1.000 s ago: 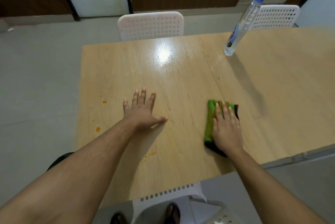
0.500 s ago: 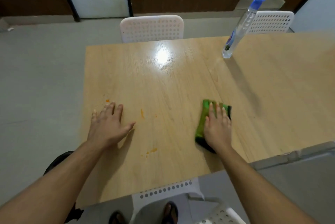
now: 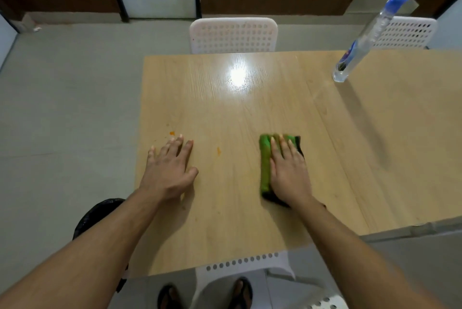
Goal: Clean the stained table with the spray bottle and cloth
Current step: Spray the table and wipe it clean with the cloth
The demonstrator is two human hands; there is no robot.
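A light wooden table (image 3: 225, 228) fills the middle of the view. Small orange stains lie on its left part, one stain (image 3: 218, 150) between my hands and another (image 3: 172, 133) near my left fingertips. My right hand (image 3: 290, 173) presses flat on a folded green and black cloth (image 3: 265, 163) on the table. My left hand (image 3: 170, 168) rests flat on the table near its left edge, fingers spread. A clear spray bottle with a blue head (image 3: 370, 33) stands at the far right of the table.
A white perforated chair (image 3: 233, 35) stands at the far side, another (image 3: 405, 32) behind the bottle. A white chair (image 3: 245, 262) is under the near edge, with feet in sandals. A black bag (image 3: 100, 216) lies on the floor at left.
My left hand slid from the table's middle to near its left edge, uncovering an orange stain. The cloth under my right hand shifted slightly left.
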